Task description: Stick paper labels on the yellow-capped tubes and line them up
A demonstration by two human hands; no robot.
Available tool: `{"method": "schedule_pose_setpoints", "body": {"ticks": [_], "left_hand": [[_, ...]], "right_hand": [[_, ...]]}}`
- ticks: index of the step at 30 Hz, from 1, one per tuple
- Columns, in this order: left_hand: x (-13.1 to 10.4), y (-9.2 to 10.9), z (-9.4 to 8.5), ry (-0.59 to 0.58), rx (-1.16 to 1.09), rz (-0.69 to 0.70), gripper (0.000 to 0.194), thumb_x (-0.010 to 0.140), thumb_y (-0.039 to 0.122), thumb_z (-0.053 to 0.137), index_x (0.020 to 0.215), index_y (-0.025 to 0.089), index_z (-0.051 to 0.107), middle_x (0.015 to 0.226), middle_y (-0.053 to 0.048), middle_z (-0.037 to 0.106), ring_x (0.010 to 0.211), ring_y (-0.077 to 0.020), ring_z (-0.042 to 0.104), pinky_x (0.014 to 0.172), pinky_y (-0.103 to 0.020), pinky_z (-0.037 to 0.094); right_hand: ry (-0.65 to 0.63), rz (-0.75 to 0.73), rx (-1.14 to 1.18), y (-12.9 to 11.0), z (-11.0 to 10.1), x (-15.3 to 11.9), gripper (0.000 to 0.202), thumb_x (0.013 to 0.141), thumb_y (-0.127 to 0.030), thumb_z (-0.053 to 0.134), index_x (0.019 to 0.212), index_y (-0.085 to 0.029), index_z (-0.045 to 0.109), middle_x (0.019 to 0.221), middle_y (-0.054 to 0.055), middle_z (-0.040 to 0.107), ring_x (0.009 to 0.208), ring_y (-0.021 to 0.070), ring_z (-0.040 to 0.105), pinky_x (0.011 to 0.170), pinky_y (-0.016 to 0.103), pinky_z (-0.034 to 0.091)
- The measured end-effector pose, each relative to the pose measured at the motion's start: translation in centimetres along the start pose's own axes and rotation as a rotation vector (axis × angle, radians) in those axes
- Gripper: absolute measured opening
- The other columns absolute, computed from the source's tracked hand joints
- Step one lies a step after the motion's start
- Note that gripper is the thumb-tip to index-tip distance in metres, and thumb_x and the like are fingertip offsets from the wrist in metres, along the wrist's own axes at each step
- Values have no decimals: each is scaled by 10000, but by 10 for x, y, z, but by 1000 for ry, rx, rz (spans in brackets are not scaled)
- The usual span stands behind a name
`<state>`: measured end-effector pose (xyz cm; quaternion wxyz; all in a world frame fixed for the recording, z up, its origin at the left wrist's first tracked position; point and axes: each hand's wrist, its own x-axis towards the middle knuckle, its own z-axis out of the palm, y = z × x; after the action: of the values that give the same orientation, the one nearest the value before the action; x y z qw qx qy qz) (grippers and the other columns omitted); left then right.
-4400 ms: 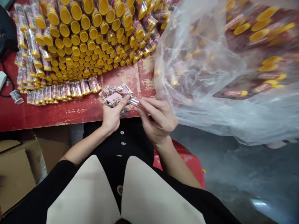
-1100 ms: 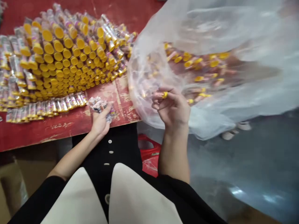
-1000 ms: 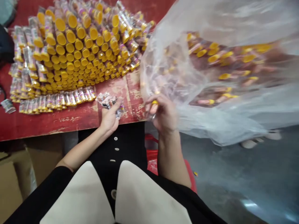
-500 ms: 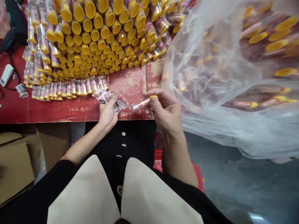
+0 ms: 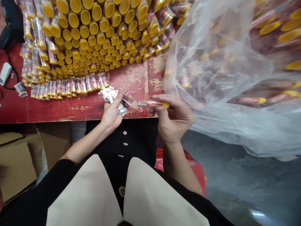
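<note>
My left hand [image 5: 111,114] is closed around a fanned bunch of printed plastic sleeves [image 5: 108,93], its thumb pressed on top. One purple-marked sleeve [image 5: 128,97] sticks out to the right of the bunch. In my right hand [image 5: 176,121] a clear tube with a yellow cap [image 5: 148,103] is pinched near its cap, lying about level with its clear end towards my left hand. A small gap appears between that end and the purple-marked sleeve. Reddish contents show inside the tube. Both hands are over the front edge of the red table [image 5: 128,77].
Stacked yellow-capped tubes [image 5: 94,40] fill the table's back left, with a row of sleeved tubes [image 5: 70,86] before them. A translucent plastic bag [image 5: 211,69] of capped tubes spreads on the right. A white device [image 5: 5,73] and a loose packet [image 5: 21,90] lie far left. Cardboard boxes [image 5: 17,169] stand below.
My right hand has moved a little right and down, and the tube has swung from tilted to nearly level. My left hand has shifted slightly right, with the sleeves turned and shining more.
</note>
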<state>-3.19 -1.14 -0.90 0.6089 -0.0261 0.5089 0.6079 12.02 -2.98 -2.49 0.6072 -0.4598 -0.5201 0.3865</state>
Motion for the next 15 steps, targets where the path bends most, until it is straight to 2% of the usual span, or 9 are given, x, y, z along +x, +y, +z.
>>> {"method": "schedule_pose_setpoints", "body": {"ticks": [3,5,7,11,15], "left_hand": [[-1,0,1,5,1,-20,263,698,265,861,817,152,655,752,31,666,681,-85,627,726,-236,486],[-3,-1,2,-9,-3,-29,273,682,250,870,805,152,646,742,36,665,658,-76,623,696,-224,486],[-5,-1,3,-39,-3,-51,285,671,241,876,787,150,633,722,46,653,619,-63,609,655,-212,481],[-8,-5,2,-76,23,-60,290,683,268,872,793,151,630,706,50,636,609,-60,612,670,-213,505],[-8,-4,-3,-84,33,19,353,679,404,866,816,172,637,730,29,663,762,-119,694,779,-251,554]], "right_hand": [[12,55,57,-2,-2,-1,157,884,-360,692,1030,-317,732,966,10,732,599,101,629,485,252,510],[-3,66,43,-2,-1,-1,166,882,-366,692,1037,-323,733,960,11,736,586,97,623,473,245,506],[-10,36,6,1,0,-2,175,870,-343,707,1042,-324,741,973,20,737,660,123,663,511,258,541],[-29,-67,-72,1,-2,-5,248,872,-289,699,1109,-342,749,1071,37,730,946,211,712,745,372,642],[-163,-58,-124,-6,-7,-10,350,970,-285,534,1284,-362,668,1248,32,705,1156,243,679,1021,497,593]]}}
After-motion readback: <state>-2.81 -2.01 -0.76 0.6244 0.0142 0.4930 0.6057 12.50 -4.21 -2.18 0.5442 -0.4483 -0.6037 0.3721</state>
